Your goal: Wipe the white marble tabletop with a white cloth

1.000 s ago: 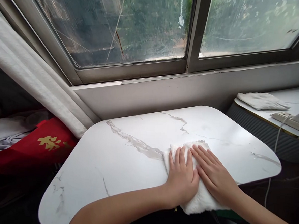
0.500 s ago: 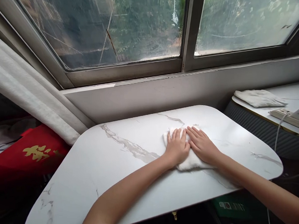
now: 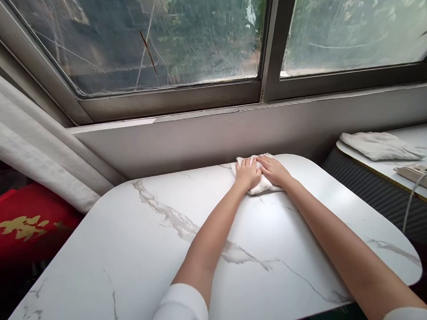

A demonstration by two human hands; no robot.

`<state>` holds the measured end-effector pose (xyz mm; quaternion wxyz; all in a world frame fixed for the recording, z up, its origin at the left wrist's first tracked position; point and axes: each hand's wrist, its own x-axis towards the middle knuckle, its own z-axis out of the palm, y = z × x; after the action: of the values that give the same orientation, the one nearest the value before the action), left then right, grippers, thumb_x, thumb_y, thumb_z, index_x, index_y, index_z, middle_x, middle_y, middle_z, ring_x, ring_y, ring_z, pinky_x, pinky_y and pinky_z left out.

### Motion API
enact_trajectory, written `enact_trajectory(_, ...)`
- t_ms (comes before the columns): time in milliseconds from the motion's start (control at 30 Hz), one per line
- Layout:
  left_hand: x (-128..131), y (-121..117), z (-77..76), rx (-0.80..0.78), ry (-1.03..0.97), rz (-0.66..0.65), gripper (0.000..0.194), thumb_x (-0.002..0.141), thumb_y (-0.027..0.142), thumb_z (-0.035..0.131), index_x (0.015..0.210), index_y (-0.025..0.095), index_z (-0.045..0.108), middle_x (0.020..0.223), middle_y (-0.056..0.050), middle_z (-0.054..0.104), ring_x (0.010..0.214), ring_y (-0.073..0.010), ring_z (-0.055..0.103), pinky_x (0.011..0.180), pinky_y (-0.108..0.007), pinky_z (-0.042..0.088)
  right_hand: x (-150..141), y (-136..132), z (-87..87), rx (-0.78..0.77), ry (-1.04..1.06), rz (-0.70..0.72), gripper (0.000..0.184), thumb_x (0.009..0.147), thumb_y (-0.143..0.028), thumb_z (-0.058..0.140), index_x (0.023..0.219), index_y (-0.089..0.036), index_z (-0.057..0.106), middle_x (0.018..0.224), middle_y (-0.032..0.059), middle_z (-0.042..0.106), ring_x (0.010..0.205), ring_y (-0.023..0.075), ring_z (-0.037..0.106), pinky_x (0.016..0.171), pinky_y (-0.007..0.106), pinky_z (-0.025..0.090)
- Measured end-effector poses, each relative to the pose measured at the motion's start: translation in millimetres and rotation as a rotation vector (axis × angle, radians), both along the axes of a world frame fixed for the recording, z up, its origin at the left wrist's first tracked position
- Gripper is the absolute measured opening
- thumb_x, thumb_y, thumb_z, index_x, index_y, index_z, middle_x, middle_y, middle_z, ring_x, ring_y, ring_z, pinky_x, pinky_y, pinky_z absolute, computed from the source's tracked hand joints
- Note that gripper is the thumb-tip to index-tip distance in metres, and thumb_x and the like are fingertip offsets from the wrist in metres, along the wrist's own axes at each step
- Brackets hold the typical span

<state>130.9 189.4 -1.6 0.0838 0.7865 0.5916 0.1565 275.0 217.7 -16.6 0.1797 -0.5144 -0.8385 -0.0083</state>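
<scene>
A folded white cloth (image 3: 265, 185) lies at the far edge of a white marble-patterned table (image 3: 133, 261). My left hand (image 3: 248, 174) rests flat on the cloth's left part, fingers extended towards the wall. Beside it, my right hand (image 3: 275, 170) presses on the cloth's right part, also flat with fingers stretched out. The two hands almost touch at the fingertips. Part of the cloth is hidden beneath them.
Behind the table are a low wall (image 3: 183, 140) and a metal-framed window. A curtain (image 3: 27, 137) and a red bag with gold print (image 3: 57, 208) are at left. On a second table at right sit another white cloth (image 3: 382, 145) and a power strip (image 3: 415, 173) with its cord.
Both hands have pushed the cloth away from me, from the table's middle to its far edge. My arms are stretched further out, and the view has shifted slightly.
</scene>
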Motion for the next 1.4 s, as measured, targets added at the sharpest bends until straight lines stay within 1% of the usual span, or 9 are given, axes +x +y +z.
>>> enact_trajectory(133,5,-6,0.3,0.022,0.016,0.029,0.053,0.095,0.031,0.023,0.145,0.015,0.031,0.152,-0.011,0.032,0.141,-0.0227,0.024,0.116,-0.05,0.014,2,-5,0.6,-0.015,0.001,-0.009,0.052,0.09,-0.026,0.031,0.138,-0.013,0.047,0.145,0.0101,0.045,0.136,0.026,0.037,0.111,0.046,0.032)
enact_trajectory(267,13,-32,0.8,0.044,0.035,0.044,0.054,0.095,0.031,0.023,0.145,0.012,0.032,0.151,-0.013,0.034,0.14,-0.0242,0.025,0.116,-0.052,0.013,10,-32,0.7,-0.013,-0.005,-0.01,0.051,0.093,-0.028,0.028,0.139,-0.016,0.046,0.146,0.0089,0.044,0.137,0.0249,0.034,0.112,0.046,0.03)
enact_trajectory(433,35,-90,2.1,0.018,0.036,-0.009,0.058,0.095,0.034,0.022,0.147,0.009,0.028,0.153,-0.016,0.029,0.142,-0.0282,0.022,0.115,-0.055,0.013,40,-93,0.6,-0.017,-0.04,0.03,0.052,0.095,-0.033,0.026,0.142,-0.016,0.042,0.149,0.0086,0.039,0.139,0.0243,0.031,0.113,0.047,0.029)
enact_trajectory(667,90,-179,4.8,-0.006,-0.008,-0.186,0.063,0.096,0.038,0.016,0.148,0.003,0.023,0.154,-0.021,0.024,0.144,-0.035,0.014,0.112,-0.065,0.011,111,-200,-1.4,0.031,-0.044,0.017,0.052,0.099,-0.039,0.025,0.149,-0.028,0.027,0.151,0.0027,0.036,0.139,0.0224,0.032,0.11,0.047,0.035)
enact_trajectory(767,111,-202,5.9,-0.007,-0.034,-0.285,0.064,0.096,0.04,0.014,0.148,0.004,0.022,0.154,-0.021,0.024,0.144,-0.035,0.012,0.111,-0.066,0.011,141,-235,-6.7,0.073,-0.05,-0.024,0.053,0.099,-0.037,0.025,0.152,-0.033,0.016,0.153,0.001,0.032,0.138,0.0246,0.033,0.109,0.05,0.037)
enact_trajectory(867,125,-211,7.8,-0.014,-0.058,-0.343,0.064,0.096,0.038,0.015,0.148,0.003,0.023,0.154,-0.021,0.024,0.144,-0.0357,0.012,0.111,-0.066,0.011,161,-252,-13.1,0.082,-0.065,-0.081,0.054,0.099,-0.035,0.025,0.152,-0.036,0.011,0.155,-0.0004,0.029,0.138,0.0256,0.033,0.107,0.052,0.039)
enact_trajectory(967,130,-208,9.7,-0.031,-0.066,-0.363,0.064,0.095,0.037,0.017,0.148,0.002,0.023,0.154,-0.022,0.024,0.143,-0.0367,0.013,0.111,-0.067,0.011,170,-246,-18.7,0.079,-0.079,-0.108,0.054,0.098,-0.035,0.024,0.152,-0.034,0.014,0.153,0.0004,0.032,0.137,0.0253,0.035,0.106,0.051,0.04)
enact_trajectory(1100,132,-185,10.0,-0.034,-0.057,-0.354,0.064,0.094,0.037,0.02,0.148,0.002,0.022,0.154,-0.021,0.024,0.143,-0.0356,0.014,0.112,-0.065,0.009,171,-211,-21.5,0.048,-0.098,-0.135,0.054,0.097,-0.033,0.02,0.148,-0.022,0.03,0.15,0.0063,0.039,0.138,0.0251,0.034,0.109,0.051,0.037)
enact_trajectory(1400,132,-74,4.7,-0.037,-0.044,-0.241,0.061,0.093,0.035,0.02,0.147,0.007,0.026,0.154,-0.016,0.027,0.143,-0.0299,0.019,0.114,-0.06,0.01,149,-89,-1.6,0.023,-0.108,-0.159,0.053,0.09,-0.027,0.026,0.136,-0.015,0.05,0.141,0.011,0.05,0.132,0.0256,0.044,0.106,0.048,0.039)
